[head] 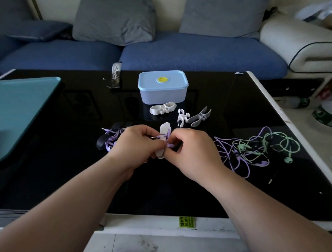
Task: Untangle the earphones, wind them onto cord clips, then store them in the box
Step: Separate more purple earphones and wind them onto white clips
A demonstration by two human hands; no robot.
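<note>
Both hands meet above the middle of the black table. My left hand (pixel 137 141) grips a white cord clip (pixel 164 130) wound with a purple earphone cord, its jack sticking out to the left. My right hand (pixel 190 147) pinches the purple cord at the clip. A tangle of purple and green earphones (pixel 258 148) lies to the right. Left of my hands lies a black clip wound with purple earphones (pixel 109 138). Three empty white clips (pixel 163 107) (pixel 181 117) (pixel 199 116) lie in front of the closed light-blue box (pixel 162 88).
A teal tray (pixel 21 109) covers the table's left side. A small dark wrapper (pixel 115 75) lies at the far edge. A blue sofa with grey cushions (pixel 182 54) stands behind the table. The white table border (pixel 284 115) runs along the right.
</note>
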